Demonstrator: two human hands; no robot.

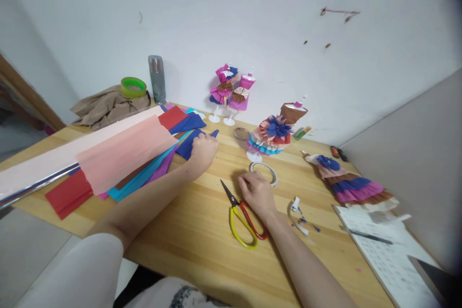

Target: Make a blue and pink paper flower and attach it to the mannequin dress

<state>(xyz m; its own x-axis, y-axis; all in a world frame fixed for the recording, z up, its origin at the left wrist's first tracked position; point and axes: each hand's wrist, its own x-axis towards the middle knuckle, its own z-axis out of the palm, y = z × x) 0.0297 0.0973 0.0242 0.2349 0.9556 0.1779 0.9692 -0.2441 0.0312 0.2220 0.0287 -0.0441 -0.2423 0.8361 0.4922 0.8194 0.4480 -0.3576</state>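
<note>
My left hand (204,151) is closed on a piece of dark blue paper (186,146) at the right end of a pile of coloured sheets, with a blue corner poking out past the fingers. Peach paper (126,151) and red paper (70,195) lie in that pile. My right hand (256,192) rests on the table with curled fingers, beside a white tape roll (269,169); whether anything is in it is hidden. Scissors (236,208) with one yellow and one red handle lie open just left of and below the right hand.
Small dress forms in paper dresses (238,101) stand near the wall, another (270,134) nearer. A paper dress (352,185) lies at right above a notebook (382,250) with a pen. Behind the pile are a flask (157,79) and green tape (133,87) on brown cloth (108,106).
</note>
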